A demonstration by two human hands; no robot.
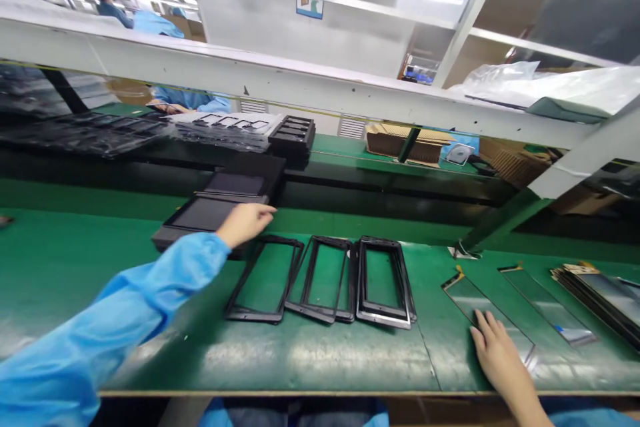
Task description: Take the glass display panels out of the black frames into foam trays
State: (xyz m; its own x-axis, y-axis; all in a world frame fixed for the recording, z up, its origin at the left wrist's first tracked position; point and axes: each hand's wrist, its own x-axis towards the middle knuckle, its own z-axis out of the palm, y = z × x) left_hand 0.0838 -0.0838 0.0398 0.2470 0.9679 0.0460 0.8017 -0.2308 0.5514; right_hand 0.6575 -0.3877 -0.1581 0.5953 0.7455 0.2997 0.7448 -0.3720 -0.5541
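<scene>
My left hand (245, 225), in a blue sleeve (150, 287), reaches across the green bench mat (300, 353) and holds nothing. Its fingertips are just past the edge of a black tray (200, 213) with a dark recessed panel. Several black rectangular frames (320, 278) lie in a row to the right of that hand, partly overlapping. My right hand (495, 347) rests on a clear film strip (475, 300) with a gold tab at its far end. Another clear strip (550, 307) lies beside it, and a stack of similar strips (595, 297) sits at the right edge.
A white overhead beam (250, 77) crosses the view above the bench. Beyond it, a dark conveyor (375, 190) runs alongside a second green bench. Black trays (293, 140), a cardboard box (405, 143) and a co-worker's blue sleeve (193, 100) are there. A green diagonal strut (500, 220) stands at right.
</scene>
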